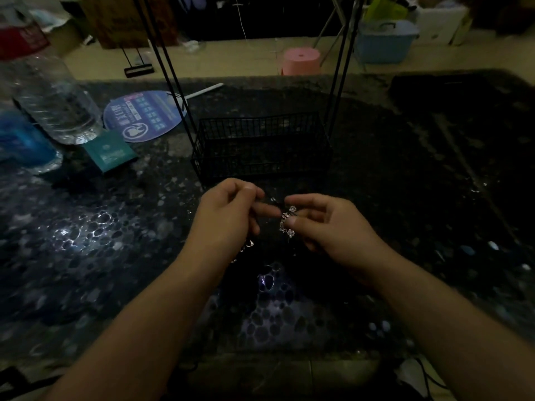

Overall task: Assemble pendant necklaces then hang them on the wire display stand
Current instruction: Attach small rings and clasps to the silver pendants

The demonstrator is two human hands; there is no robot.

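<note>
Head view, dim light. Left hand curled, thumb and fingertips pinched on something dark and too small to make out. Right hand curled too, pinching a sparkling pendant chain between thumb and forefinger, strand dangling below. Both held close together above the worktop near its front-middle. Black wire display stand just beyond the hands, toward the far edge.

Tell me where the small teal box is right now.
In the head view, the teal box lies on the left of the dark table, just in front of the clear water bottle and beside the round printed fan.
</note>
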